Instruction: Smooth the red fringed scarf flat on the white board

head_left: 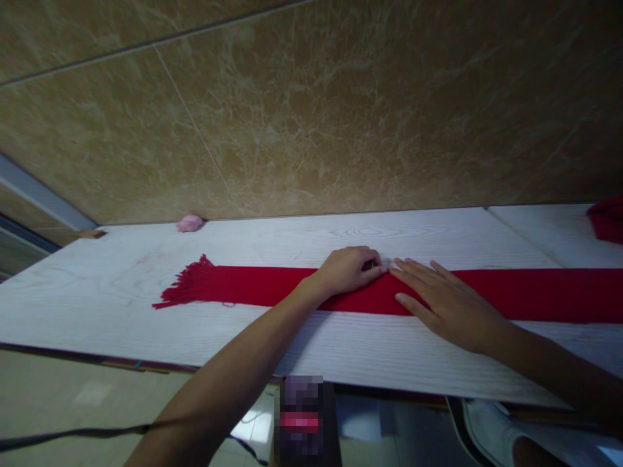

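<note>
A long red scarf lies flat along a white wood-grain table, its fringed end to the left; its right end runs out of view. My left hand rests on the scarf's middle with fingers curled and thumb close to the fingertips. A small dark and shiny bit shows inside the curl, too small to name. Just to the right, my right hand lies palm down on the cloth, fingers stretched out. The fingertips of both hands nearly meet near the scarf's far edge.
A tiled wall rises behind the table. Near it sits a small pink lump, and a dark red cloth lies at the far right. Below the front edge are a black cord and a white-and-black object.
</note>
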Demonstrator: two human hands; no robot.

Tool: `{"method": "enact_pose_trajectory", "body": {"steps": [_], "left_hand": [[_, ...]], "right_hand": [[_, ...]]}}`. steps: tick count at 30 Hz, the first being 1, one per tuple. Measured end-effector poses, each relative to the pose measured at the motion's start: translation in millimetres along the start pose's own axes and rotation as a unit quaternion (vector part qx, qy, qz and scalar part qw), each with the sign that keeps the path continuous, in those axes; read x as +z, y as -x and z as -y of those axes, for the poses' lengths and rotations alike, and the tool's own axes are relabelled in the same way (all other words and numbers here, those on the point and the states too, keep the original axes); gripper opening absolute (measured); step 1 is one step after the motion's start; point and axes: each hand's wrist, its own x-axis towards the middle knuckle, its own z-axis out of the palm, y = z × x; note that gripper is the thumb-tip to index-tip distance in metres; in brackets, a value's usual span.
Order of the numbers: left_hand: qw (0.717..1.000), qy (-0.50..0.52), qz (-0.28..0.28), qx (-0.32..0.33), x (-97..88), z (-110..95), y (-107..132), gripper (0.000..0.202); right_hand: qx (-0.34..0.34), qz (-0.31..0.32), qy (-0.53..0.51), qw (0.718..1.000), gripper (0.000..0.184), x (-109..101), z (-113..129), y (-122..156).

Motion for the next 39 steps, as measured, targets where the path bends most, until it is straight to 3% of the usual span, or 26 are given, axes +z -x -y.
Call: {"method": "enact_pose_trajectory", "body": {"steps": [39], "left_hand": [[1.0,0.006,-0.002,0.007,-1.4,-0.4,0.7,0.031]], "right_hand": [[0.002,-0.005,0.004,1.0,0.068,2.2,-0.7,0.9]]}}
